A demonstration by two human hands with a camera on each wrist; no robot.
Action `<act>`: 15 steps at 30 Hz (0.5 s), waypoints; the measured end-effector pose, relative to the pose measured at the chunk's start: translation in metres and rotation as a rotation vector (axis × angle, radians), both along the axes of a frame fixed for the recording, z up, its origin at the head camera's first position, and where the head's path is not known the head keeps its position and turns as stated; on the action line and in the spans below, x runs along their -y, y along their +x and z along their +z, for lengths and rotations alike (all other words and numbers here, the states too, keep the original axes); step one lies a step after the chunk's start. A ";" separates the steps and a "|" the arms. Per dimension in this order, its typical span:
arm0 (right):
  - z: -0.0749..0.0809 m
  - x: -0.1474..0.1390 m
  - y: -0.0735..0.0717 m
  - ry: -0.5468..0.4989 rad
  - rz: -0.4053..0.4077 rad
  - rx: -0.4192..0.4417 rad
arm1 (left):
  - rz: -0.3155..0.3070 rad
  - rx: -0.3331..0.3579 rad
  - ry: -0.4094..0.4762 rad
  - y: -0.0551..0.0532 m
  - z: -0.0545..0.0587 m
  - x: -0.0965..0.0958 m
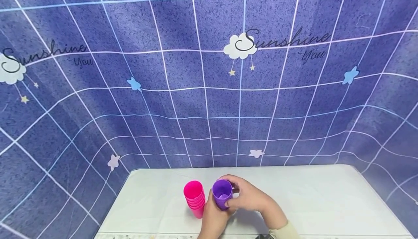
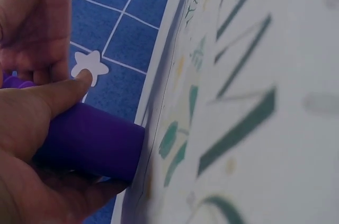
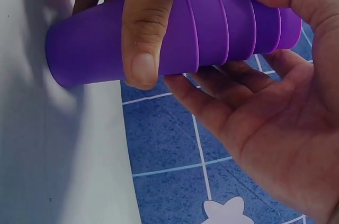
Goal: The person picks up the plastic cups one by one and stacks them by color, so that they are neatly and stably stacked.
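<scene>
A stack of nested purple cups (image 1: 222,191) stands upright on the white table, mouths up. My left hand (image 1: 214,218) grips the lower part; its thumb lies along the lowest purple cup (image 2: 92,139) in the left wrist view. Higher up, my right hand (image 1: 249,198) holds the stack near the upper rims, thumb on one side and fingers on the other. Several rims show along the purple stack (image 3: 212,20) in the right wrist view. Just left of my left hand, a stack of nested pink cups (image 1: 195,197) stands upright.
The white tabletop (image 1: 320,199) extends to both sides of the cups. Behind it hangs a blue-purple grid-patterned cloth (image 1: 183,104) with clouds and stars. A printed pattern runs along the table's front edge (image 1: 137,236). A small dark object (image 1: 263,236) is partly visible by the right sleeve.
</scene>
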State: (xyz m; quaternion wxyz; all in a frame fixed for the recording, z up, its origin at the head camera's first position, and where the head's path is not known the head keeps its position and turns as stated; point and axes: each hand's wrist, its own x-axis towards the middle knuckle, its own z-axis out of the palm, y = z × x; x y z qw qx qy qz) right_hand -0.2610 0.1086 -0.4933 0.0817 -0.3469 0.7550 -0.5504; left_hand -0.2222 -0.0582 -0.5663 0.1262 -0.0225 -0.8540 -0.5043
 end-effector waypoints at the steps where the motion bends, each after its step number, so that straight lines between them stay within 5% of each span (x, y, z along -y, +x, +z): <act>1: 0.000 0.000 0.000 0.009 -0.006 -0.006 | -0.005 -0.005 0.005 0.000 0.000 0.000; 15: 0.011 -0.007 0.010 0.067 -0.041 0.018 | -0.071 -0.004 0.050 0.004 -0.004 -0.004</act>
